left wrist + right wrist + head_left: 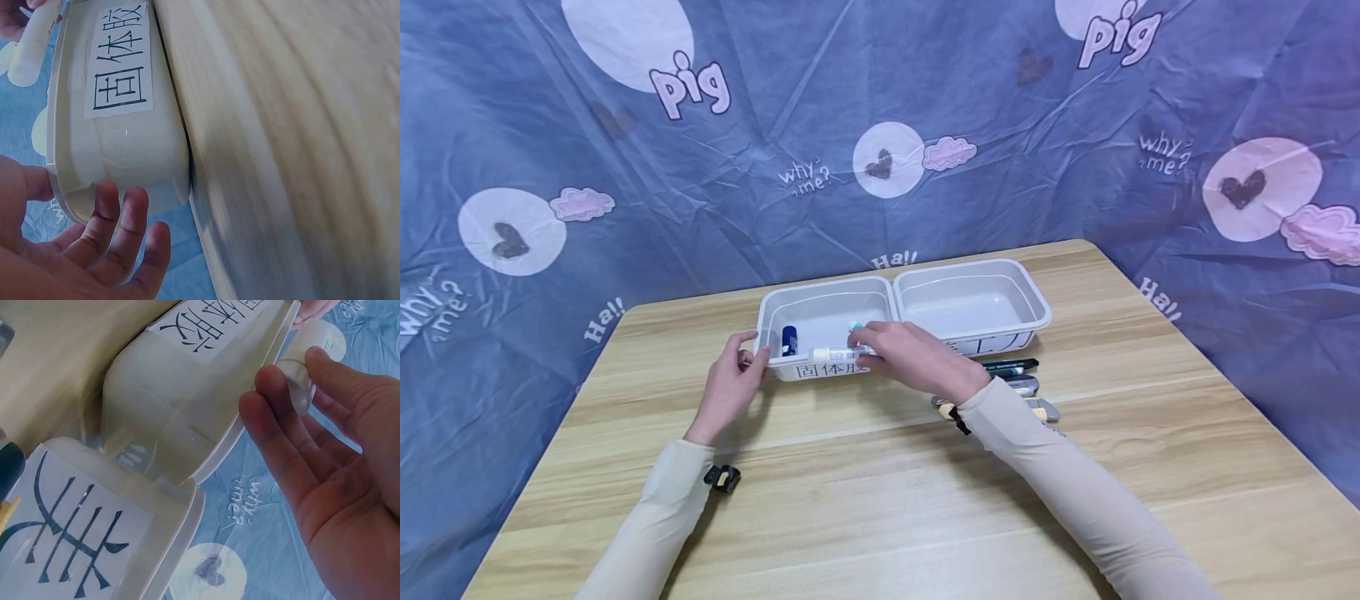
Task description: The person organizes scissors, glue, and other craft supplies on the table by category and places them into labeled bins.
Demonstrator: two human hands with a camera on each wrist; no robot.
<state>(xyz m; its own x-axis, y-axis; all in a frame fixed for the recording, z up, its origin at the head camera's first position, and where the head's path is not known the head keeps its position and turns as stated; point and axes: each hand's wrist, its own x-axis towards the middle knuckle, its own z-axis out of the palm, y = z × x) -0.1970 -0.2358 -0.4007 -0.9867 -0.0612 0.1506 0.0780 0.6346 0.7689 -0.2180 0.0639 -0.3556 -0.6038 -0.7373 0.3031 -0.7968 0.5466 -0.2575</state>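
Note:
My right hand [906, 357] pinches a white glue stick [833, 354] between thumb and fingers, over the front rim of the left bin [758, 321]. This bin is pale grey plastic with a handwritten paper label [122, 62] on its front. At its near left corner, my left hand [733, 383] grips the rim with thumb and index finger; the other fingers [134, 219] stand loosely by the end wall. Inside the bin is a dark blue capped stick [788, 340]. A teal-ended thing [856, 327] shows just behind my right hand, mostly hidden.
A matching right bin [1047, 315] stands against the left one, its front label partly covered by my forearm. In front of it lie a dark marker [1018, 364], a grey cutter [1024, 385] and a yellow-and-grey cutter [1043, 410]. A blue printed cloth [805, 233] hangs behind the table.

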